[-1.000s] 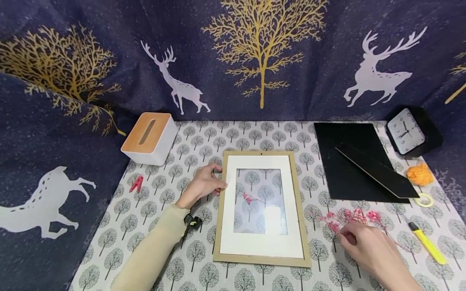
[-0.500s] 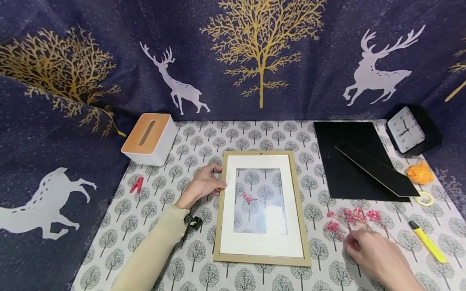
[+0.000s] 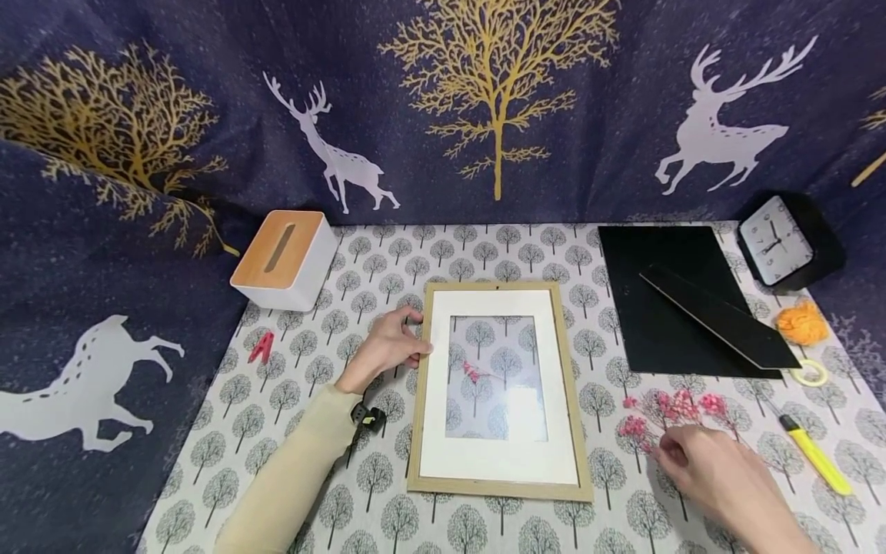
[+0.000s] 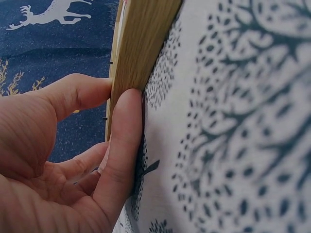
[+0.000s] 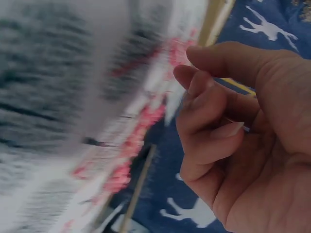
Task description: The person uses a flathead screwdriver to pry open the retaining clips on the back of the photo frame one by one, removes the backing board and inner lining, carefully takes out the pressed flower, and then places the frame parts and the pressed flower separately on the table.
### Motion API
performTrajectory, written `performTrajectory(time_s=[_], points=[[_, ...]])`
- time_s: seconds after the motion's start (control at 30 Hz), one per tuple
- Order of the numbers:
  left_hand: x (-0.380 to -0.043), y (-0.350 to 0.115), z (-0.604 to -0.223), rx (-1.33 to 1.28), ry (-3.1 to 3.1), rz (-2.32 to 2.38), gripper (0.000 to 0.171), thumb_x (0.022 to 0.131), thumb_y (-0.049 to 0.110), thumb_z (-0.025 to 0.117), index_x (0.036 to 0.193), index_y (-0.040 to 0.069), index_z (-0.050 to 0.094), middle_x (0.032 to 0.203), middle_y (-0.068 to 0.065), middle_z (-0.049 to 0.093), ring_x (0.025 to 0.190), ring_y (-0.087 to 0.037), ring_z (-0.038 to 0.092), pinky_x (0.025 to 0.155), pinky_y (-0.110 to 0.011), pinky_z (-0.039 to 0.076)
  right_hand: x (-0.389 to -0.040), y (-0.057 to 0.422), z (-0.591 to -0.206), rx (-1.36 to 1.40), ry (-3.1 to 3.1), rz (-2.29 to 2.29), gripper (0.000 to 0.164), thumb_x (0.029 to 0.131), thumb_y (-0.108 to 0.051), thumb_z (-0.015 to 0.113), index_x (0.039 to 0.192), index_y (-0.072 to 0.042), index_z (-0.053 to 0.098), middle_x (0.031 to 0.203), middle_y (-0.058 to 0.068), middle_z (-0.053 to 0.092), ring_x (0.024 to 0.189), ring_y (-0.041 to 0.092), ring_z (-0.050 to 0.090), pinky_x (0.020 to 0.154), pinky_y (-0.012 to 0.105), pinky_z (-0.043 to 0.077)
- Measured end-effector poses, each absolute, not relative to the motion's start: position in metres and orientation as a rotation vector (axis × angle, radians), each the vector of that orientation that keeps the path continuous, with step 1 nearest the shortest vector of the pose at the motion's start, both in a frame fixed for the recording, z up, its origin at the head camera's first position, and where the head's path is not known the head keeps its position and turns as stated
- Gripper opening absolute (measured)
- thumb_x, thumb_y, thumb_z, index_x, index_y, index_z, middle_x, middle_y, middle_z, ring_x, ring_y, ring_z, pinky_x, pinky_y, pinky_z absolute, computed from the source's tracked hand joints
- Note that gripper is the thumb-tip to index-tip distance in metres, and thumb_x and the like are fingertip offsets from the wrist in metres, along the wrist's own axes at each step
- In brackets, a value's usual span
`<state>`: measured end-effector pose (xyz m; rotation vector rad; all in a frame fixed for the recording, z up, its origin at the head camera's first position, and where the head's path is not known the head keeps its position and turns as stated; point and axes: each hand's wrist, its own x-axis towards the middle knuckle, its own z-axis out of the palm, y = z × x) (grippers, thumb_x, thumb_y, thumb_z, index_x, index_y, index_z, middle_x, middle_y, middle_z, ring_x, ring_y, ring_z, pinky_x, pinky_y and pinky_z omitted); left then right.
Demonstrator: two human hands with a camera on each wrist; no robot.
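Observation:
A light wooden picture frame (image 3: 498, 489) with a white mat (image 3: 498, 460) lies on the tree-print cloth. Its left edge is pinched by my left hand (image 3: 394, 342); the left wrist view has the thumb on one face and a finger (image 4: 127, 121) along the side. Inside the mat's opening is a small pink flower sprig (image 3: 472, 372). To the right, my right hand (image 3: 709, 469) is close to several pink dried flower sprigs (image 3: 681, 404). In the right wrist view its fingers (image 5: 204, 104) are curled, thumb and index tips close together, with nothing visible between them.
Behind the flowers lie a black board (image 3: 664, 300) and a black strip (image 3: 720, 315) across it. A clock (image 3: 774, 240), orange yarn (image 3: 801, 323), a pale ring (image 3: 808, 372) and a yellow-handled tool (image 3: 820, 462) line the right. A tissue box (image 3: 284, 261) and red clip (image 3: 261, 348) stand left.
My right hand has drawn slightly right from the nearest pink blossoms, uncovering more of them. The left hand and picture frame keep their places; the head view has shifted a little.

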<state>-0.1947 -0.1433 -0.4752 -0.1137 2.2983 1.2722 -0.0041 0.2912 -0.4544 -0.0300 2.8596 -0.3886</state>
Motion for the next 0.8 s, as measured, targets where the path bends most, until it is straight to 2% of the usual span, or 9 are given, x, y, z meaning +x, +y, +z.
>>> performTrajectory(time_s=[0.07, 0.17, 0.27, 0.4, 0.6, 0.7, 0.8], points=[[-0.195, -0.144, -0.475, -0.11, 2.296, 1.279, 0.062, 0.089, 0.001, 0.085, 0.145, 0.006, 0.058, 0.1, -0.015, 0.073, 0.071, -0.02, 0.075, 0.069, -0.031, 0.07, -0.009, 0.286, -0.446, -0.063, 2.936, -0.415, 0.007, 0.093, -0.019, 0.082, 0.093, -0.013, 0.078, 0.074, -0.007, 0.066, 0.067, 0.012, 0.054, 0.056, 0.039, 0.053], [-0.195, -0.144, -0.475, -0.11, 2.293, 1.285, 0.061, 0.09, 0.0, 0.084, 0.144, 0.005, 0.058, 0.098, -0.014, 0.071, 0.07, -0.02, 0.075, 0.069, -0.031, 0.071, -0.019, 0.27, -0.435, -0.154, 3.054, -0.46, 0.01, 0.092, -0.019, 0.084, 0.098, -0.012, 0.08, 0.079, -0.005, 0.072, 0.067, 0.012, 0.061, 0.054, 0.033, 0.053], [-0.196, -0.143, -0.474, -0.097, 2.293, 1.278, 0.061, 0.09, 0.0, 0.083, 0.145, 0.005, 0.057, 0.098, -0.013, 0.07, 0.071, -0.02, 0.075, 0.07, -0.031, 0.071, -0.031, 0.251, -0.43, -0.355, 3.197, -0.524, 0.014, 0.086, -0.014, 0.088, 0.098, -0.01, 0.082, 0.083, -0.002, 0.077, 0.065, 0.012, 0.066, 0.05, 0.026, 0.053], [-0.196, -0.144, -0.473, -0.081, 2.302, 1.266, 0.062, 0.091, 0.002, 0.083, 0.146, 0.006, 0.057, 0.1, -0.014, 0.073, 0.071, -0.019, 0.075, 0.07, -0.03, 0.07, -0.049, 0.223, -0.425, -0.659, 3.304, -0.573, 0.019, 0.08, -0.009, 0.092, 0.096, -0.011, 0.082, 0.082, -0.001, 0.076, 0.058, 0.009, 0.063, 0.045, 0.017, 0.044], [-0.196, -0.143, -0.474, -0.099, 2.303, 1.269, 0.063, 0.09, 0.003, 0.085, 0.146, 0.007, 0.057, 0.102, -0.015, 0.075, 0.07, -0.019, 0.075, 0.068, -0.031, 0.07, -0.079, 0.18, -0.418, -0.769, 3.101, -0.695, 0.009, 0.091, -0.009, 0.085, 0.1, -0.01, 0.085, 0.089, 0.004, 0.083, 0.055, 0.0, 0.054, 0.044, 0.015, 0.041], [-0.196, -0.143, -0.474, -0.102, 2.302, 1.261, 0.064, 0.09, 0.004, 0.086, 0.146, 0.008, 0.057, 0.102, -0.015, 0.075, 0.07, -0.02, 0.075, 0.068, -0.031, 0.07, -0.094, 0.163, -0.422, -0.766, 2.963, -0.737, 0.01, 0.095, -0.006, 0.079, 0.102, -0.009, 0.085, 0.093, 0.008, 0.085, 0.051, -0.004, 0.047, 0.041, 0.014, 0.037], [-0.197, -0.144, -0.475, -0.084, 2.313, 1.237, 0.064, 0.091, 0.006, 0.085, 0.148, 0.009, 0.056, 0.102, -0.014, 0.075, 0.071, -0.02, 0.075, 0.067, -0.03, 0.069, -0.107, 0.148, -0.431, -0.799, 2.882, -0.709, 0.009, 0.097, -0.008, 0.077, 0.102, -0.009, 0.085, 0.091, 0.007, 0.085, 0.051, -0.004, 0.047, 0.042, 0.013, 0.038]])
